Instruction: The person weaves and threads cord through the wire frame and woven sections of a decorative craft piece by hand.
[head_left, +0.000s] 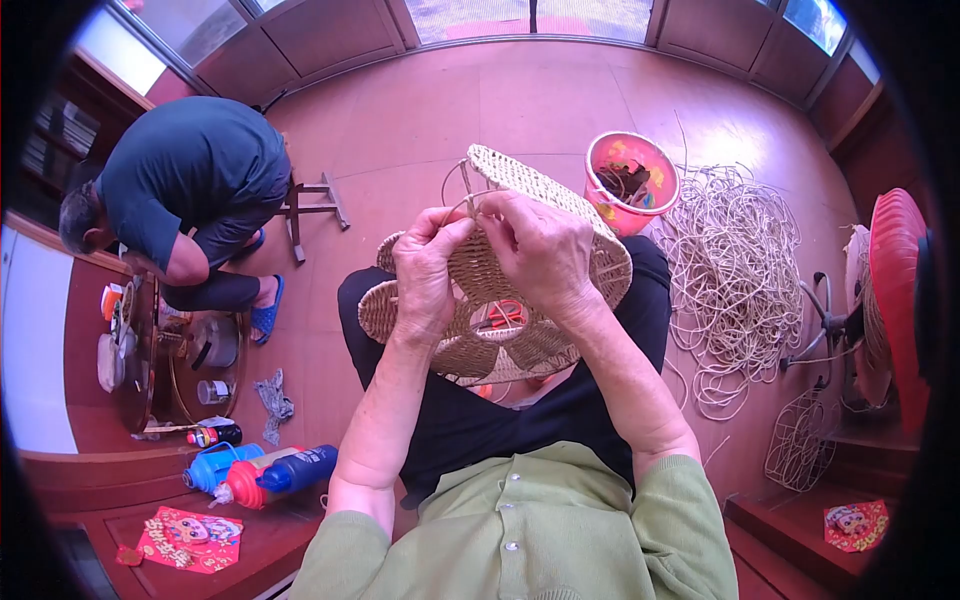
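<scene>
Left hand (425, 268): fingers curled, thumb and forefinger pinched together on a thin cord (446, 190); the rear fingers' contact is partly hidden.
Right hand (545, 250): bent inward above the weave, forefinger and thumb nearly closed at the same cord, its tip meeting the left's.
Woven piece (478, 272): straw-coloured and lobed, directly beneath both hands and above the wearer's thighs; seen from the joined fingertips, one lobe extends from 1 to 3 o'clock past the right hand, another lies at 7 o'clock beside the left wrist, others at 5 to 6 o'clock.
Red-handled tool (500, 315): visible through the weave's opening, near 6 o'clock.
Pail (632, 150): pink, between 2 and 3 o'clock, near the woven piece.
Cord heap (740, 280): loose coils on the floor (400, 130), between 3 and 4 o'clock, just beside the pail.
Second person (195, 165): bent forward at 9 o'clock, well apart.
Bottles (300, 470): grouped at 7 o'clock.
</scene>
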